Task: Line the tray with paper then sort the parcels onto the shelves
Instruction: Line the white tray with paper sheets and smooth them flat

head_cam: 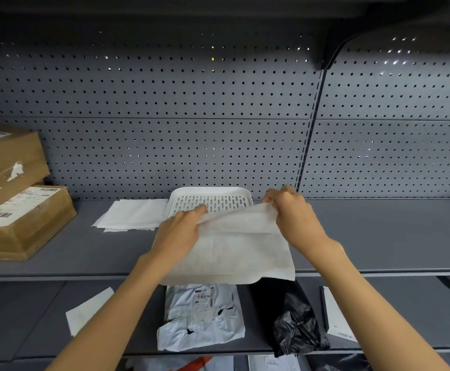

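Observation:
A white slotted tray (211, 197) lies on the grey shelf, its near half covered by a white paper sheet (234, 250). My left hand (179, 230) pinches the sheet's upper left edge. My right hand (294, 216) grips its upper right corner, lifted a little off the tray. The sheet's near edge hangs past the shelf front. On the lower shelf lie a white poly parcel (202, 317) and a black poly parcel (296, 325).
A stack of white paper sheets (134, 214) lies left of the tray. Two brown cardboard boxes (12, 199) are stacked at the far left. A loose paper (88, 309) and a white parcel (337, 319) sit on the lower shelf. Pegboard backs the shelf.

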A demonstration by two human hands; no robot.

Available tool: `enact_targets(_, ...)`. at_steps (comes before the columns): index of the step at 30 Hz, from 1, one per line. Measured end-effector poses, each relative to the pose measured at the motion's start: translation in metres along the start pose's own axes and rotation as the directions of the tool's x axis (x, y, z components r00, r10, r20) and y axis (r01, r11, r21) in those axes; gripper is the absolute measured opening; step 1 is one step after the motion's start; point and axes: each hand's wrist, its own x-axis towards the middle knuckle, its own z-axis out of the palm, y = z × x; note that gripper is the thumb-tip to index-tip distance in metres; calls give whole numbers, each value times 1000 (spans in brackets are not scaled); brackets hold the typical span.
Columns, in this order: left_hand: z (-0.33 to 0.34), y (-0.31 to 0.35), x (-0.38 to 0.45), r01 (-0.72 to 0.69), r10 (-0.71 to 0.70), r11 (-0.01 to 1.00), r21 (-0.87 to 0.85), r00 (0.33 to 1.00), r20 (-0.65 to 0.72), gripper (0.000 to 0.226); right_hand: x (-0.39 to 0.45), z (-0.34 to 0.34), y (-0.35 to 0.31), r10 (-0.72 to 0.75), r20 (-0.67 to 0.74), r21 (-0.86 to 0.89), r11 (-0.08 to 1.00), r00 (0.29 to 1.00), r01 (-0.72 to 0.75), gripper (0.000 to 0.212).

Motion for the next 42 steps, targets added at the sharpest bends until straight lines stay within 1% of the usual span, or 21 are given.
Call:
enact_targets(2,-18,-1,5,11,-11,1000,3,997,-81,25,4,-10,-11,9,-40,-18,1000,999,-10,49)
enact_targets(4,-43,2,9,-9,7,1000,-6,982,-187,14,7,-23,-21,4,-108,-8,1000,994,-5,46)
enact_targets(5,-56,5,10,-16,13,1000,-12,973,-229,13,8,-30,-24,0,-150,7,1000,989,0,45)
enact_targets(7,-83,8,12,-26,8,998,-64,962,-273,19,9,-47,-31,-2,-215,29,1000,977,8,42)
enact_targets(9,-111,14,12,-44,-6,982,-181,964,-268,27,12,-64,-38,-19,-255,33,999,967,28,42)
enact_targets(11,-138,21,10,-46,-23,953,-299,975,-221,34,17,-80,-45,-63,-307,46,996,950,80,41)
enact_targets(14,-172,27,7,-40,-5,927,-373,993,-119,32,27,-102,-52,-111,-379,76,986,919,150,39)
enact_targets(17,-188,21,9,-21,-10,919,-393,997,-77,30,39,-113,-59,-121,-379,77,984,917,162,40)
enact_targets(20,-179,8,21,31,-55,935,-354,997,-57,31,50,-99,-57,-143,-341,66,982,929,175,35)
enact_targets(23,-151,-10,34,102,-125,954,-283,990,-63,35,59,-63,-45,-133,-289,31,988,948,148,26)
enact_targets(26,-117,-30,46,184,-196,960,-210,980,-40,37,68,-25,-31,-88,-234,-14,996,968,87,30)
enact_targets(29,-88,-44,56,247,-248,958,-145,969,9,30,76,7,-21,-36,-198,-69,997,979,22,36)
enact_targets(33,-53,-63,67,263,-262,963,-57,965,24,35,85,46,-9,11,-113,-116,993,994,-24,42)
enact_targets(35,-36,-73,75,270,-270,963,7,963,13,24,90,67,-5,33,-67,-109,993,997,-40,44)
enact_targets(37,-20,-80,82,246,-247,968,58,969,7,13,96,87,-1,57,-33,-92,994,998,-60,45)
enact_targets(38,-14,-85,87,237,-238,969,65,971,4,13,99,94,0,72,-26,-87,993,997,-74,45)
enact_targets(42,9,-101,105,239,-240,969,64,971,-2,23,118,111,5,105,-11,-109,988,994,-106,44)
